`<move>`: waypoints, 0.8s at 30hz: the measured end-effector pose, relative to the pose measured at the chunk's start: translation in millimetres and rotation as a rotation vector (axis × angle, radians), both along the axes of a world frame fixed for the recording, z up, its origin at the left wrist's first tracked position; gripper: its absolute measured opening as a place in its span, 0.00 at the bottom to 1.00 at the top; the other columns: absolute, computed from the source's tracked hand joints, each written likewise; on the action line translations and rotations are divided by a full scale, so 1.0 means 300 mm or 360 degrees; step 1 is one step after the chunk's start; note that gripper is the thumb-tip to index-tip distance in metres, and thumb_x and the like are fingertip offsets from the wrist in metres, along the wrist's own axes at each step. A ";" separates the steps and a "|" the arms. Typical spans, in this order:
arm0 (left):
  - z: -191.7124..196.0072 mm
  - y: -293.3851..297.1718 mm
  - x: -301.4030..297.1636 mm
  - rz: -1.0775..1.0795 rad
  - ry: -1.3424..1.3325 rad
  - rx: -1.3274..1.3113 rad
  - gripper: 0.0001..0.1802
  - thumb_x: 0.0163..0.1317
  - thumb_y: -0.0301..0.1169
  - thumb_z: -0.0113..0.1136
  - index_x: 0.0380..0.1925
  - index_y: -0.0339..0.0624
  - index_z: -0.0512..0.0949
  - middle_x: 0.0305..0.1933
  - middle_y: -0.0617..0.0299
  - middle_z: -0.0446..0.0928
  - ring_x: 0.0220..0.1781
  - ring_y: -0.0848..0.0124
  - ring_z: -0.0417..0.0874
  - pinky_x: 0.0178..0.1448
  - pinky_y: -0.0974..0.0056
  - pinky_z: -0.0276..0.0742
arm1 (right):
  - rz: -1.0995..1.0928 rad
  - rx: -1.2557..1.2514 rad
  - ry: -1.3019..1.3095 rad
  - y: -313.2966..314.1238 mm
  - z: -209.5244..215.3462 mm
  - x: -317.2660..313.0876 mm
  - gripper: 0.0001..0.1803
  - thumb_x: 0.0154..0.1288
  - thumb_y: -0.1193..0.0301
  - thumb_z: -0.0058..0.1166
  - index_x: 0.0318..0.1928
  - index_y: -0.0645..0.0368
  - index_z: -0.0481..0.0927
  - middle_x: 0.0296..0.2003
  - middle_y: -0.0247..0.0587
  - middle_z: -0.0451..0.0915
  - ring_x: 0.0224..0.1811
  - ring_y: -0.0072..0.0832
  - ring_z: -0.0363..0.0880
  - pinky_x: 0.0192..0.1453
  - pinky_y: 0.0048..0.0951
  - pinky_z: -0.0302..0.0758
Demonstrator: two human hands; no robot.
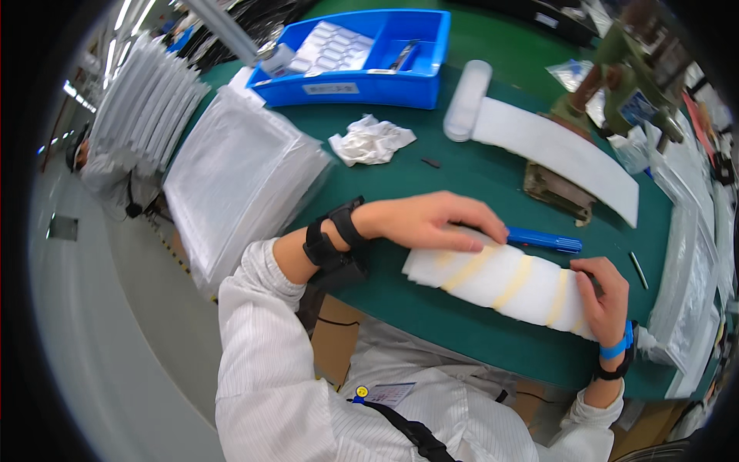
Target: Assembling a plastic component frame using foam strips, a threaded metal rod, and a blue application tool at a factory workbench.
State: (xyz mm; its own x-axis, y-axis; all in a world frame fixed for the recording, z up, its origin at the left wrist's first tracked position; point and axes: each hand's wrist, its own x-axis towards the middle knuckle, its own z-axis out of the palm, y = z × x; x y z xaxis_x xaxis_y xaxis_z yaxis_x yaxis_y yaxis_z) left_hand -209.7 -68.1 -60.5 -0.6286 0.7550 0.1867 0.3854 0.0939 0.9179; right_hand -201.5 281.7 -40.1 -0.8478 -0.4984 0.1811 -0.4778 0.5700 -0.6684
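White padded bundle, banded with pale yellow tape strips, lies on the green table right in front of the person. It slopes down to the right. Clock readings taken from the bundle, 12 = far side.

Left hand at 10–11: palm down over the far left part, thumb on the top face, fingers along the far edge. Touching; can't tell if it actually grips. Black straps on that wrist. Right hand at 3: curled round the right end, thumb on the face, grasping it. Blue band on that wrist.

Blue marker at 1–2, along the far edge, one end just beside the left fingertips. Thin green stick at 3, past the right hand.

Further out: curved white sheet at 1, one end by a translucent tube at 12. Crumpled white tissue at 10–11, divided blue tray behind it at 11. Stack of bagged white sheets at 10.
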 end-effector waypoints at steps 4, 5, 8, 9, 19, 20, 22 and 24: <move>-0.042 -0.001 -0.010 -0.0040 0.0078 -0.0008 0.19 0.66 0.31 0.59 0.55 0.37 0.78 0.60 0.50 0.77 0.66 0.55 0.76 0.69 0.55 0.69 | 0.0051 -0.0024 -0.0014 0.000 0.000 -0.014 0.08 0.62 0.76 0.57 0.41 0.63 0.83 0.36 0.47 0.83 0.38 0.43 0.81 0.43 0.35 0.77; -0.042 0.000 -0.013 -0.0047 0.0074 -0.0033 0.19 0.65 0.29 0.59 0.55 0.37 0.78 0.60 0.50 0.77 0.66 0.54 0.75 0.70 0.54 0.69 | 0.0064 0.0005 0.0053 0.002 -0.007 -0.018 0.07 0.62 0.76 0.58 0.41 0.62 0.84 0.36 0.46 0.83 0.38 0.42 0.81 0.42 0.35 0.77; -0.017 0.010 -0.017 -0.0019 0.0036 -0.0094 0.19 0.62 0.27 0.60 0.55 0.37 0.78 0.61 0.50 0.77 0.66 0.54 0.75 0.70 0.55 0.69 | 0.0022 0.0052 0.0073 0.018 -0.008 -0.018 0.07 0.63 0.75 0.58 0.41 0.61 0.84 0.36 0.45 0.83 0.37 0.40 0.81 0.43 0.35 0.77; -0.013 0.018 -0.015 -0.0069 0.0037 -0.0087 0.19 0.62 0.27 0.60 0.55 0.37 0.78 0.61 0.50 0.77 0.66 0.54 0.75 0.70 0.55 0.69 | 0.0039 0.0052 0.0077 0.028 -0.012 -0.017 0.07 0.63 0.74 0.58 0.41 0.60 0.84 0.36 0.44 0.83 0.37 0.40 0.81 0.43 0.35 0.77; 0.000 0.020 -0.019 0.0085 -0.0047 -0.0204 0.17 0.61 0.24 0.61 0.51 0.38 0.81 0.60 0.51 0.78 0.63 0.56 0.78 0.68 0.57 0.71 | 0.0078 0.0065 0.0108 0.034 -0.018 -0.019 0.07 0.64 0.73 0.57 0.41 0.58 0.84 0.35 0.43 0.83 0.38 0.40 0.81 0.42 0.35 0.77; -0.002 0.019 -0.021 0.0068 -0.0023 -0.0182 0.17 0.61 0.25 0.62 0.51 0.38 0.81 0.60 0.51 0.79 0.62 0.57 0.79 0.67 0.57 0.72 | 0.0114 0.0042 0.0128 0.030 -0.015 -0.018 0.07 0.64 0.73 0.57 0.41 0.58 0.84 0.35 0.43 0.83 0.38 0.40 0.81 0.42 0.35 0.77; 0.011 0.025 -0.024 0.0062 0.0019 -0.0182 0.17 0.61 0.25 0.62 0.51 0.37 0.81 0.58 0.52 0.79 0.59 0.58 0.80 0.64 0.58 0.74 | 0.0057 0.0091 0.0153 0.035 -0.013 -0.012 0.07 0.63 0.73 0.57 0.40 0.58 0.84 0.34 0.43 0.83 0.38 0.41 0.81 0.42 0.36 0.78; 0.016 0.008 -0.009 0.0150 0.0043 -0.0188 0.17 0.62 0.25 0.63 0.51 0.37 0.81 0.57 0.52 0.80 0.59 0.58 0.81 0.63 0.59 0.75 | 0.0083 0.0054 0.0177 0.017 -0.003 -0.006 0.06 0.62 0.74 0.58 0.40 0.58 0.84 0.34 0.44 0.83 0.37 0.42 0.81 0.42 0.36 0.78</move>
